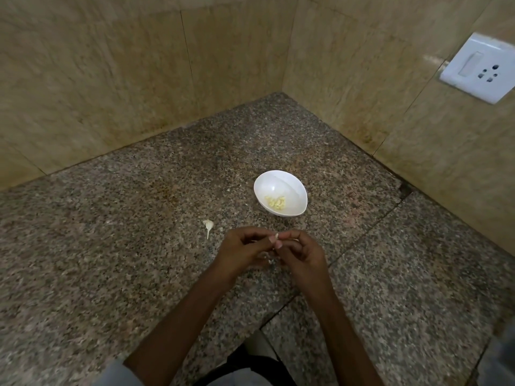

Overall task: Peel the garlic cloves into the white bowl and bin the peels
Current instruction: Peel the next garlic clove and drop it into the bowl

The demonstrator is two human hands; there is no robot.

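Head view, looking down into a corner of a speckled granite counter. Both forearms reach in from the near edge and the hands meet at centre, just above the counter.

Left hand: fingers curled, thumb and fingertips pinching a small pale garlic clove.
Right hand: fingers also curled, tips closed on the same clove from the right side. The two hands touch at the clove. How much skin is on the clove is too small to tell.

Under the hands a few pale peel scraps show on the counter, partly hidden by the fingers.

White bowl: stands on the counter just beyond the hands, slightly right of them, apart from both. A small heap of yellowish peeled cloves lies in its near-left part.

Left of the bowl and beyond the left hand, a white garlic stalk remnant lies on the granite, thin stem pointing near.

A dark seam crosses the counter diagonally on the right. Beige marbled wall tiles close the corner, stained along the base. White switch-and-socket plate on the right wall, far right. A light sleeve shows at the near edge.
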